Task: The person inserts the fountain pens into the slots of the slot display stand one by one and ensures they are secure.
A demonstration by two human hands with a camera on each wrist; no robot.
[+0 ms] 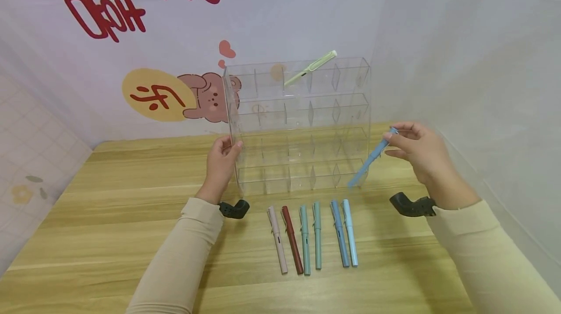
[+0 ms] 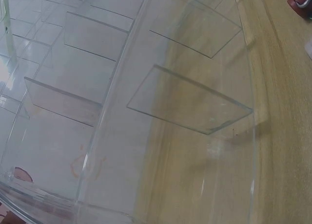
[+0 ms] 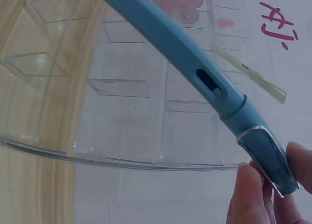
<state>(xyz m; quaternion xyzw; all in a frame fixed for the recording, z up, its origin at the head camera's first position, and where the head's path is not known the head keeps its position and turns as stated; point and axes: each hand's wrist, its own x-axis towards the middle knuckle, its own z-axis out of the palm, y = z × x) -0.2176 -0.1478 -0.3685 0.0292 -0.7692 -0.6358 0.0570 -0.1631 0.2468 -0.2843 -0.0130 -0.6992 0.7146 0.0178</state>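
Note:
A clear acrylic rack (image 1: 271, 187) with four tiers of small compartments stands upright on the table. My left hand (image 1: 222, 164) grips its left side edge, thumb on the front; in the left wrist view the rack's dividers (image 2: 190, 100) fill the frame and the hand is out of sight. My right hand (image 1: 420, 153) pinches a blue fountain pen (image 3: 180, 48) by the cap end near its wire clip. The pen slants, its lower end overlapping the bottom tier's right end in the head view. A pale green pen (image 1: 312, 67) leans in the top tier.
In front of the rack several pens lie in a row on the wooden table (image 1: 109, 236): pink (image 1: 278, 241), dark red (image 1: 292, 241), two green (image 1: 305, 241), blue (image 1: 340, 236) and light blue (image 1: 350, 236). A printed white cloth (image 1: 416, 36) hangs behind.

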